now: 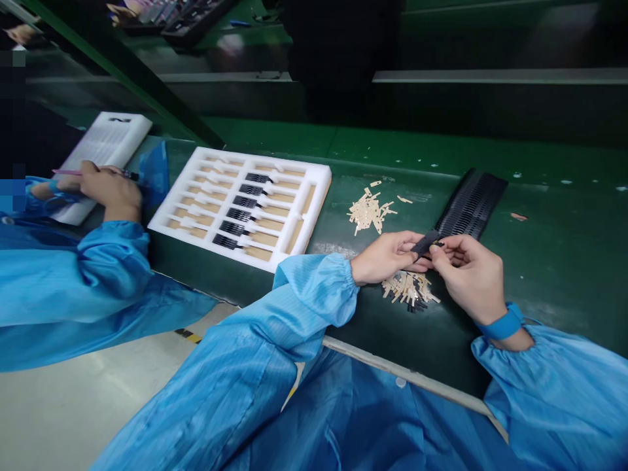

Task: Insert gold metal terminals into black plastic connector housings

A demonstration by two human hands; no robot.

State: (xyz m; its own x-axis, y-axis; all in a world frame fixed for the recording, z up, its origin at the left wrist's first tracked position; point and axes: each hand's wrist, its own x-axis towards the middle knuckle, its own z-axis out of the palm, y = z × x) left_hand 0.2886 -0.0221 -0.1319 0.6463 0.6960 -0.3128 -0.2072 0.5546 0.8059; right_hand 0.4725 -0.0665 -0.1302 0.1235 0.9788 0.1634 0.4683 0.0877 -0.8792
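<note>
My left hand [387, 256] and my right hand [466, 271] meet over the green bench, both pinched on one small black part [424, 243]. The right fingertips press at its right end, where a thin tan strip seems to sit. Just below my hands lies a heap of tan strips mixed with a few black pieces [409, 290]. A second heap of tan strips [369, 210] lies beyond my left hand. A black ribbed tray [471, 204] rests right behind my right hand.
A white foam tray [314, 180] with several black parts in its slots lies to the left. Further left, another person's hand [110, 190] holds a thin pink tool over a second white tray [110, 137]. The bench edge [402, 376] runs close to my body.
</note>
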